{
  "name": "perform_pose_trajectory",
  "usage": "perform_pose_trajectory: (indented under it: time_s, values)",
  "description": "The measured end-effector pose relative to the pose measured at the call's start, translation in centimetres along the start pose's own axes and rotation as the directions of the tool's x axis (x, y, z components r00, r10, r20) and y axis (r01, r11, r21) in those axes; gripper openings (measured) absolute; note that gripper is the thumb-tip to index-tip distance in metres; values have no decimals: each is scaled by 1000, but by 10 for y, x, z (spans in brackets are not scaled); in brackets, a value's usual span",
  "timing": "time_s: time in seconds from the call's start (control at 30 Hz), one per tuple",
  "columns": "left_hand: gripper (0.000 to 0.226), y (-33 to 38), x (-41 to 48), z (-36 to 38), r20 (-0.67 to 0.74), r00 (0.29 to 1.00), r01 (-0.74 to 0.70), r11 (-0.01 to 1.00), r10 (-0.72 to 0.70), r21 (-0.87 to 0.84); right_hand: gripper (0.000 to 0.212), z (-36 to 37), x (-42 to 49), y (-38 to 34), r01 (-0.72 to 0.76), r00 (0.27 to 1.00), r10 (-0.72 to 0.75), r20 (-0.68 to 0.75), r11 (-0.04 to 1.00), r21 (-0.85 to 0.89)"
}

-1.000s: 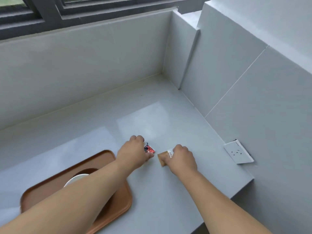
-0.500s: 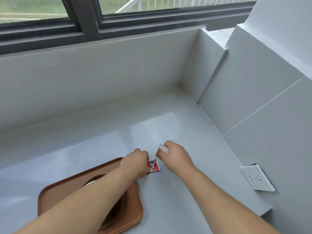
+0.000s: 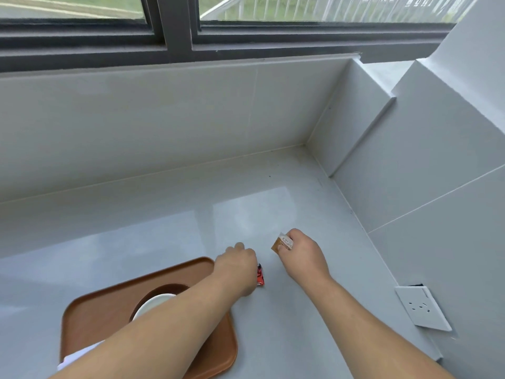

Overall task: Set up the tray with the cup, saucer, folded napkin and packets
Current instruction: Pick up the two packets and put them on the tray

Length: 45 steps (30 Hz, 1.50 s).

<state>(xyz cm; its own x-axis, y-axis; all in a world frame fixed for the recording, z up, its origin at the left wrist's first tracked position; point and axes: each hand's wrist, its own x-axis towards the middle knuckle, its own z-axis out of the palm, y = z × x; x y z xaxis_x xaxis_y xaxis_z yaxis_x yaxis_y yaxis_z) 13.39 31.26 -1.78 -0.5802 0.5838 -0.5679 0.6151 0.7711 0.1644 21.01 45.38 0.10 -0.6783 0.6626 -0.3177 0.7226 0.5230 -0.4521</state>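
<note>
While the brown tray [image 3: 90,318] already carries the dark saucer [image 3: 153,294], the white cup [image 3: 153,303] and, at its near corner, a white napkin [image 3: 79,358], both packets remain off it, over the grey counter [image 3: 164,233]. The left hand [image 3: 236,269] is closed around the red packet [image 3: 260,275]; the right hand [image 3: 303,255] pinches the brown packet [image 3: 281,243]. The left forearm hides much of the tray. A wall socket [image 3: 422,307] lies well apart.

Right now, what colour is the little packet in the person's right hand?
Brown with a white end; the packet shows in the head view, pinched by the right hand.
</note>
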Motion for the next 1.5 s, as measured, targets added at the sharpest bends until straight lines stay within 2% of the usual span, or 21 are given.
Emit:
perform_pose_trajectory:
  time_s: [0.1,0.23,0.27,0.33,0.37,0.5,0.57,0.63,0.67,0.83,0.97,1.1,1.37,1.5]
  values:
    - [25,-8,-3,1,6,999,-41,995,42,-86,14,1,-2,2,-13,1000,12,13,999,52]
    - [45,-34,-11,-13,-16,998,-55,947,53,-317,11,5,0,-7,-39,996,22,88,980,194]
    - [38,-43,-14,-20,-29,999,-43,928,35,-370,9,7,0,-13,-36,994,12,113,976,215]
    - [10,-66,-17,-33,-61,997,6,893,-37,-451,11,13,-1,-27,-29,985,-14,172,969,247]
    - [11,-79,-19,-39,-77,994,36,886,-80,-463,15,17,-2,-36,-25,978,-29,206,966,258]
    - [35,-130,-26,-49,-112,970,136,861,-217,-491,19,41,-5,-74,94,937,-152,314,977,192]
    - [32,-149,-30,-48,-98,964,160,834,-247,-528,16,52,-5,-91,191,903,-225,365,973,127]
    - [17,-163,-35,-43,-70,967,161,800,-245,-579,12,62,-6,-103,279,871,-278,406,959,57]
    - [21,-167,-37,-39,-57,970,157,791,-235,-592,12,65,-7,-106,311,861,-294,415,950,28]
    - [20,-174,-41,-21,-39,974,185,881,-224,-434,10,78,-11,-113,367,861,-316,399,928,-57]
    - [19,-172,-41,-15,-24,972,213,914,-236,-346,14,82,-11,-115,376,862,-306,403,921,-104]
    - [28,-168,-40,-14,-51,972,209,944,-229,-256,15,87,-10,-113,399,855,-318,410,908,-129]
    - [33,-165,-40,-9,-70,969,221,958,-237,-181,21,95,-12,-107,432,853,-343,392,887,-164]
    - [37,-165,-43,-8,-114,963,218,955,-244,-202,26,97,-15,-108,439,879,-349,324,857,-269]
